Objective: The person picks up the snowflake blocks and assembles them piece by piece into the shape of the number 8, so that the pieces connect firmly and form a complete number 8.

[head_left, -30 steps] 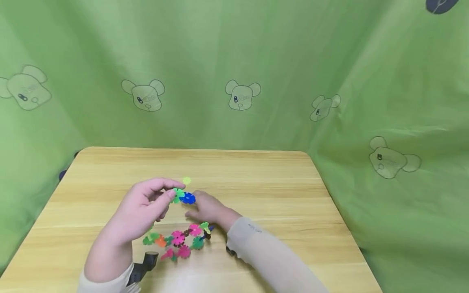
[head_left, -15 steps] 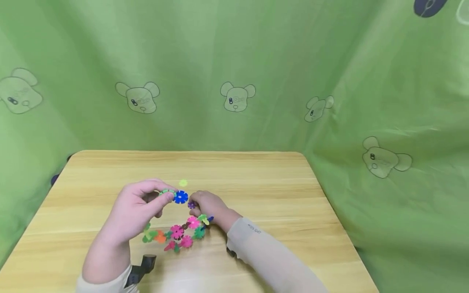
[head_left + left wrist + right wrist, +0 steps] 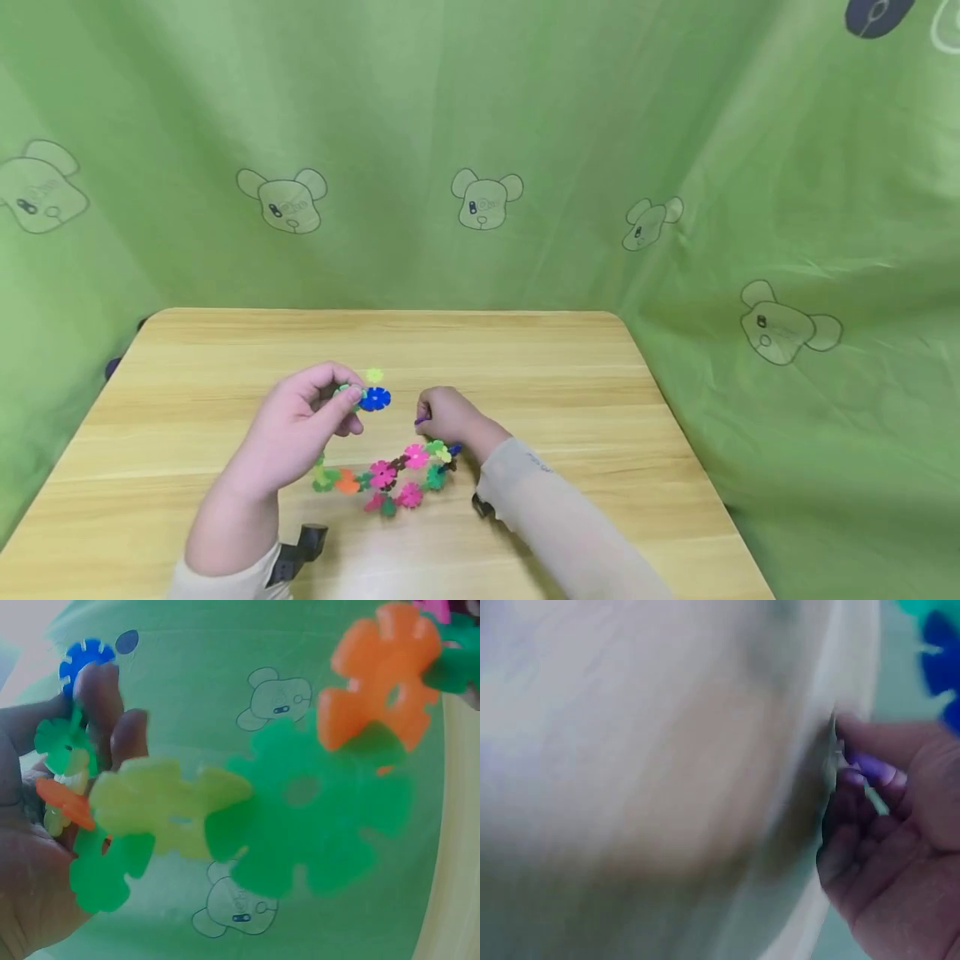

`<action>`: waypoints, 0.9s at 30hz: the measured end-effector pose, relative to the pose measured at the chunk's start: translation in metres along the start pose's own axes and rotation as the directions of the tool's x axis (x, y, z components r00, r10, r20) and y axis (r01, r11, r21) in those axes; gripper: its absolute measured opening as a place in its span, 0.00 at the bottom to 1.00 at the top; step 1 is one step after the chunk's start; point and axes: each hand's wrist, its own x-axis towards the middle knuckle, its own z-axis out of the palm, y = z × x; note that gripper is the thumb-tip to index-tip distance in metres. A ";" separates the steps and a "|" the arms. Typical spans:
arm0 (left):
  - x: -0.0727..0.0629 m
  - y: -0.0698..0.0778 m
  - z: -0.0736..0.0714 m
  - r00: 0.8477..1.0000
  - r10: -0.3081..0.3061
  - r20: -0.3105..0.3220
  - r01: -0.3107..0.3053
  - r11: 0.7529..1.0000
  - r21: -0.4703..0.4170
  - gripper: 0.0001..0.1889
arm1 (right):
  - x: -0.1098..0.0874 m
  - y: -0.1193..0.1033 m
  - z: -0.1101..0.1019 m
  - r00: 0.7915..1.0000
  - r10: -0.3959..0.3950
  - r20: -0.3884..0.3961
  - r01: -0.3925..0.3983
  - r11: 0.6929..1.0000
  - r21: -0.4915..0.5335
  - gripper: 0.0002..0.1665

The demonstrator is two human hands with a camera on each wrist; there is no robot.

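Note:
My left hand [image 3: 303, 425] pinches a green flower-shaped plastic disc [image 3: 64, 742] between thumb and fingers. A blue disc [image 3: 376, 399] is slotted onto it and sticks out to the right. From that hand hangs a linked chain of such discs, with a yellow disc [image 3: 169, 806], a large green disc [image 3: 307, 810] and an orange disc [image 3: 386, 671] close to the wrist camera. Pink discs [image 3: 382, 474] continue the chain in the head view. My right hand [image 3: 452, 417] pinches a purple disc [image 3: 874, 769], mostly hidden by the fingers, apart from the blue one.
A lone pale yellow disc [image 3: 374, 376] lies on the wooden table [image 3: 525, 358] beyond my left hand. Green curtain [image 3: 390, 250] surrounds the table's back and sides. A black wrist mount [image 3: 297, 553] sits at my left cuff.
My right hand, with the purple disc showing in it since half a second ago, has drawn away to the right. The left hand and the chain have shifted slightly right.

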 end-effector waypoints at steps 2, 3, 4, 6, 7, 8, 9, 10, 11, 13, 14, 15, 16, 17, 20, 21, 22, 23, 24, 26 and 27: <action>0.001 -0.002 0.003 1.000 -0.006 -0.016 0.006 1.000 -0.007 0.05 | -0.006 -0.002 -0.008 0.997 0.012 -0.073 -0.002 0.992 0.123 0.07; 0.001 -0.003 0.004 1.000 -0.008 -0.024 0.008 1.000 -0.005 0.05 | -0.011 -0.005 -0.014 0.993 0.016 -0.120 0.009 0.978 0.207 0.05; 0.001 -0.004 0.006 0.999 -0.013 -0.031 0.013 1.000 -0.004 0.06 | -0.016 -0.011 -0.021 0.985 0.024 -0.173 0.028 0.955 0.295 0.04; 0.002 -0.005 0.008 0.999 -0.022 -0.047 0.022 1.000 0.005 0.07 | -0.026 -0.023 -0.036 0.954 0.019 -0.299 0.125 0.883 0.453 0.06; 0.003 -0.006 0.009 0.998 -0.026 -0.055 0.026 1.000 0.010 0.07 | -0.033 -0.031 -0.044 0.933 0.006 -0.360 0.191 0.840 0.509 0.07; 0.003 -0.006 0.009 0.998 -0.026 -0.065 0.027 1.000 0.012 0.07 | -0.040 -0.039 -0.052 0.909 -0.015 -0.415 0.263 0.795 0.547 0.07; 0.004 -0.006 0.010 0.997 -0.021 -0.077 0.022 1.000 0.011 0.07 | -0.047 -0.048 -0.059 0.883 -0.046 -0.467 0.338 0.754 0.564 0.07; 0.005 -0.007 0.012 0.996 -0.012 -0.089 0.013 1.000 0.007 0.07 | -0.055 -0.056 -0.065 0.852 -0.084 -0.516 0.410 0.720 0.560 0.07; 0.006 -0.006 0.013 0.995 -0.002 -0.102 0.002 1.000 0.001 0.06 | -0.062 -0.062 -0.069 0.822 -0.129 -0.555 0.478 0.686 0.548 0.07; 0.007 -0.007 0.016 0.992 0.024 -0.126 -0.026 1.000 -0.013 0.04 | -0.076 -0.075 -0.073 0.770 -0.202 -0.606 0.577 0.627 0.524 0.06; 0.007 -0.006 0.017 0.990 0.038 -0.138 -0.041 0.999 -0.021 0.04 | -0.082 -0.081 -0.074 0.748 -0.228 -0.623 0.613 0.598 0.516 0.06; 0.007 -0.006 0.019 0.988 0.048 -0.148 -0.053 0.998 -0.030 0.04 | -0.087 -0.086 -0.075 0.730 -0.250 -0.636 0.642 0.569 0.514 0.06; 0.007 -0.006 0.020 0.986 0.054 -0.156 -0.061 0.997 -0.037 0.04 | -0.090 -0.089 -0.075 0.714 -0.267 -0.647 0.666 0.546 0.509 0.07; 0.008 -0.005 0.021 0.985 0.059 -0.162 -0.066 0.997 -0.043 0.03 | -0.092 -0.091 -0.074 0.700 -0.281 -0.656 0.684 0.527 0.504 0.08; 0.008 -0.004 0.024 0.983 0.062 -0.173 -0.074 0.995 -0.062 0.03 | -0.097 -0.096 -0.073 0.675 -0.297 -0.675 0.712 0.503 0.491 0.10; 0.008 -0.004 0.025 0.983 0.059 -0.176 -0.071 0.995 -0.064 0.03 | -0.098 -0.097 -0.072 0.671 -0.300 -0.678 0.716 0.500 0.487 0.10; 0.007 -0.004 0.026 0.982 0.054 -0.180 -0.067 0.996 -0.065 0.03 | -0.098 -0.098 -0.071 0.671 -0.299 -0.679 0.716 0.500 0.488 0.10; 0.007 -0.003 0.026 0.982 0.049 -0.184 -0.062 0.996 -0.066 0.03 | -0.099 -0.099 -0.071 0.674 -0.293 -0.678 0.713 0.497 0.494 0.09; 0.007 -0.003 0.027 0.981 0.045 -0.187 -0.058 0.996 -0.067 0.03 | -0.100 -0.100 -0.070 0.680 -0.283 -0.676 0.707 0.495 0.504 0.09; 0.007 -0.002 0.028 0.980 0.040 -0.193 -0.054 0.996 -0.066 0.03 | -0.101 -0.102 -0.069 0.689 -0.264 -0.675 0.700 0.484 0.525 0.09; 0.007 -0.002 0.028 0.980 0.040 -0.196 -0.054 0.996 -0.065 0.03 | -0.102 -0.103 -0.069 0.691 -0.258 -0.675 0.700 0.474 0.534 0.09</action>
